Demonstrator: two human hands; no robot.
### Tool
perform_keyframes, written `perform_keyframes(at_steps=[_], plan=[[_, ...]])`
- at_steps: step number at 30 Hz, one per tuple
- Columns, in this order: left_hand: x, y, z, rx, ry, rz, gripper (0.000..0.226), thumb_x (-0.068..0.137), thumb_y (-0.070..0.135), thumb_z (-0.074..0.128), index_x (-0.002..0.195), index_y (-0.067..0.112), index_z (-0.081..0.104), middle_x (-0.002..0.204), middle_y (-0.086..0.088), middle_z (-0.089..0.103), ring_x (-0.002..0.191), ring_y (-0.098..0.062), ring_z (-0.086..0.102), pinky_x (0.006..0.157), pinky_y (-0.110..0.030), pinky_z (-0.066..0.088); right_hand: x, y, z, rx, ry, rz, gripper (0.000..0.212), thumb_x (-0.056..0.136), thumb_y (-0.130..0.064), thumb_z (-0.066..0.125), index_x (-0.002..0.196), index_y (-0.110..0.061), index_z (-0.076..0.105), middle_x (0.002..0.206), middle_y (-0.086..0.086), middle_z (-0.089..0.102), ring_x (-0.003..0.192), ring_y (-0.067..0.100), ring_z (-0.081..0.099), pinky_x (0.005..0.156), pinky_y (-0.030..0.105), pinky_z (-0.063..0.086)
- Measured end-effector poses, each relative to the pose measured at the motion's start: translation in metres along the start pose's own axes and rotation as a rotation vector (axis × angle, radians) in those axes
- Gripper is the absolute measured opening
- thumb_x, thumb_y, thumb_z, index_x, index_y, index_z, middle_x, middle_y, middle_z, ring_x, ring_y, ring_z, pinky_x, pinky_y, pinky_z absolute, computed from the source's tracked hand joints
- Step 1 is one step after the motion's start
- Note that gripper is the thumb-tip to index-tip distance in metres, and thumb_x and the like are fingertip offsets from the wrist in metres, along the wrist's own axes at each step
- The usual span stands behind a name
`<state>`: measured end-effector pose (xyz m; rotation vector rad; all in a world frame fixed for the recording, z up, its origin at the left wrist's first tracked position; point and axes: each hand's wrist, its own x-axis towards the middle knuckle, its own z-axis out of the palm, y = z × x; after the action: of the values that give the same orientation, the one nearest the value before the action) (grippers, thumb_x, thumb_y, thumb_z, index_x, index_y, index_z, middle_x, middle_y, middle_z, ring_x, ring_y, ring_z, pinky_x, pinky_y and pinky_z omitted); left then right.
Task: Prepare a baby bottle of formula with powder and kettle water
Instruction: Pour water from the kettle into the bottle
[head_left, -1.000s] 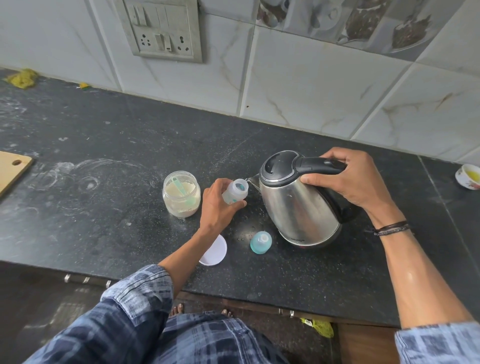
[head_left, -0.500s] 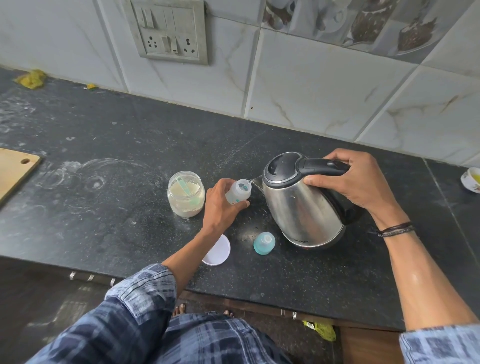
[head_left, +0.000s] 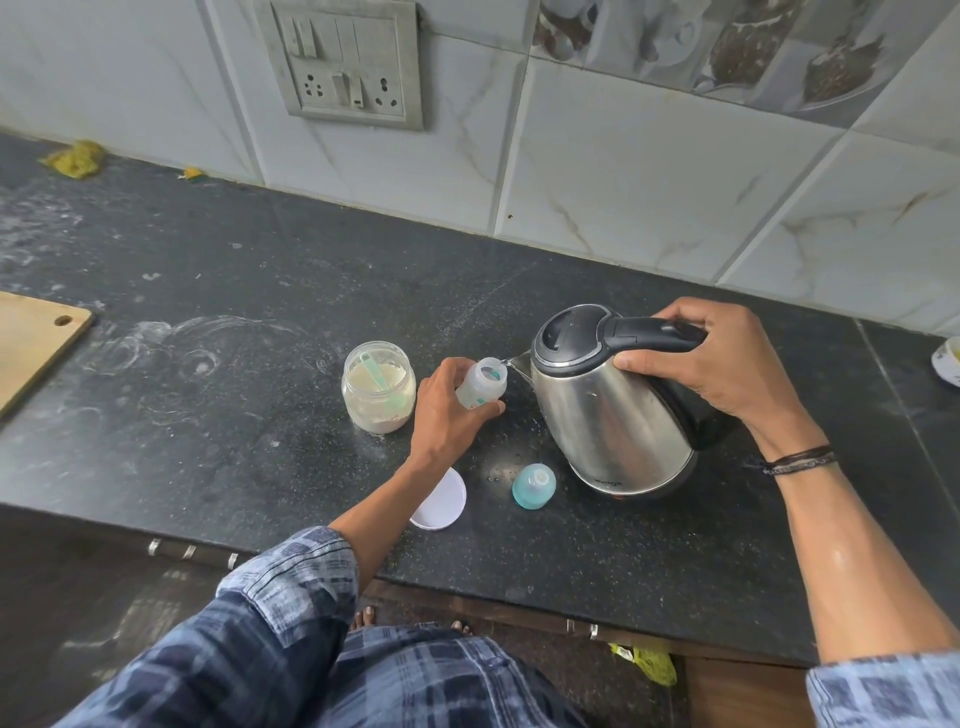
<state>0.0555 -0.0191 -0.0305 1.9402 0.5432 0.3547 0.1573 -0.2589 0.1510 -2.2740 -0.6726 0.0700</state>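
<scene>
My left hand (head_left: 451, 410) grips a small clear baby bottle (head_left: 482, 384), tilted with its open mouth toward the kettle. My right hand (head_left: 711, 358) holds the black handle of a steel kettle (head_left: 613, 410), which is tipped left so that its spout touches the bottle's mouth, with water at the lip. An open glass jar of pale powder (head_left: 379, 387) with a green scoop inside stands left of the bottle. The bottle's teal teat cap (head_left: 533, 486) stands on the black counter (head_left: 260, 291) near the kettle's base. A white jar lid (head_left: 441, 501) lies by my left forearm.
A wooden cutting board (head_left: 36, 343) lies at the counter's left edge. A small bowl (head_left: 948, 361) sits at the far right. The tiled wall carries a switch and socket panel (head_left: 345, 67). Yellow scraps (head_left: 75, 158) lie at the back left. The counter's front edge runs below my arms.
The kettle has tipped further left, and its spout has met the bottle's mouth. My left hand keeps the bottle in about the same spot.
</scene>
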Motion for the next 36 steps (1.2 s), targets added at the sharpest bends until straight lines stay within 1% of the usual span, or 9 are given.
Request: perform_keyframes(at_steps=[3, 8, 11, 13, 17, 23, 27, 30, 36], plan=[[0.0004, 0.0009, 0.0007, -0.007, -0.004, -0.006, 0.056, 0.07, 0.033, 0.089, 0.113, 0.03, 0.053, 0.113, 0.009, 0.062, 0.108, -0.018, 0.057, 0.094, -0.045, 0.051, -0.0005, 0.0007, 0.0002, -0.004, 0.003, -0.002, 0.039, 0.062, -0.047, 0.094, 0.087, -0.024, 0.076, 0.082, -0.009, 0.074, 0.076, 0.007, 0.065, 0.073, 0.03, 0.048], [-0.0003, 0.001, 0.0012, -0.013, -0.008, -0.016, 0.057, 0.07, 0.034, 0.09, 0.113, 0.031, 0.053, 0.114, 0.009, 0.063, 0.108, -0.017, 0.058, 0.093, -0.044, 0.052, -0.0007, -0.0007, 0.001, -0.004, 0.0, 0.002, 0.037, 0.061, -0.048, 0.094, 0.085, -0.027, 0.075, 0.08, -0.014, 0.073, 0.074, 0.005, 0.064, 0.071, 0.028, 0.048], [-0.0006, 0.0022, 0.0014, -0.019, -0.007, -0.017, 0.057, 0.07, 0.034, 0.09, 0.112, 0.033, 0.052, 0.114, 0.009, 0.063, 0.108, -0.016, 0.059, 0.093, -0.044, 0.053, -0.0006, -0.0012, 0.0007, -0.002, -0.005, 0.0, 0.036, 0.062, -0.046, 0.094, 0.086, -0.026, 0.075, 0.08, -0.016, 0.072, 0.073, 0.003, 0.063, 0.071, 0.027, 0.047], [-0.001, 0.0028, 0.0015, -0.022, -0.009, -0.02, 0.057, 0.07, 0.033, 0.09, 0.111, 0.034, 0.05, 0.114, 0.01, 0.062, 0.108, -0.016, 0.059, 0.094, -0.043, 0.053, -0.0005, -0.0002, 0.0005, -0.003, -0.006, 0.0, 0.037, 0.062, -0.045, 0.094, 0.086, -0.025, 0.075, 0.08, -0.014, 0.072, 0.073, 0.003, 0.063, 0.071, 0.026, 0.047], [-0.0021, 0.0024, 0.0018, -0.024, -0.008, -0.019, 0.057, 0.07, 0.034, 0.09, 0.111, 0.035, 0.05, 0.114, 0.01, 0.063, 0.109, -0.017, 0.058, 0.094, -0.045, 0.053, -0.0005, 0.0017, 0.0002, -0.011, 0.002, -0.002, 0.039, 0.062, -0.047, 0.094, 0.087, -0.024, 0.075, 0.082, -0.009, 0.073, 0.077, 0.009, 0.066, 0.071, 0.028, 0.048], [-0.0032, 0.0037, 0.0019, -0.032, -0.01, -0.022, 0.056, 0.071, 0.034, 0.089, 0.112, 0.034, 0.05, 0.115, 0.01, 0.062, 0.11, -0.017, 0.058, 0.095, -0.044, 0.052, -0.0018, 0.0014, -0.0012, -0.002, 0.003, -0.007, 0.036, 0.063, -0.046, 0.094, 0.085, -0.025, 0.075, 0.082, -0.009, 0.074, 0.077, 0.008, 0.066, 0.071, 0.028, 0.048], [-0.0036, 0.0051, 0.0028, -0.04, -0.014, -0.018, 0.056, 0.071, 0.034, 0.089, 0.111, 0.034, 0.05, 0.114, 0.01, 0.062, 0.109, -0.017, 0.058, 0.094, -0.044, 0.052, -0.002, 0.0015, -0.001, 0.0, 0.002, 0.007, 0.035, 0.063, -0.044, 0.095, 0.085, -0.026, 0.075, 0.078, -0.015, 0.072, 0.073, 0.004, 0.064, 0.07, 0.027, 0.046], [-0.0032, 0.0057, 0.0032, -0.04, -0.012, -0.018, 0.056, 0.07, 0.034, 0.089, 0.111, 0.033, 0.052, 0.113, 0.009, 0.063, 0.109, -0.017, 0.058, 0.093, -0.044, 0.052, -0.0016, 0.0007, -0.0005, 0.0, 0.0, 0.012, 0.035, 0.063, -0.045, 0.095, 0.084, -0.026, 0.074, 0.077, -0.017, 0.071, 0.071, 0.003, 0.062, 0.069, 0.026, 0.045], [-0.0042, 0.0061, 0.0028, -0.052, -0.009, -0.023, 0.057, 0.071, 0.032, 0.09, 0.115, 0.029, 0.053, 0.116, 0.007, 0.063, 0.109, -0.016, 0.058, 0.093, -0.04, 0.052, -0.0019, -0.0007, -0.0003, 0.0, -0.002, 0.01, 0.036, 0.063, -0.044, 0.095, 0.085, -0.025, 0.075, 0.079, -0.017, 0.072, 0.071, 0.001, 0.062, 0.069, 0.024, 0.046]])
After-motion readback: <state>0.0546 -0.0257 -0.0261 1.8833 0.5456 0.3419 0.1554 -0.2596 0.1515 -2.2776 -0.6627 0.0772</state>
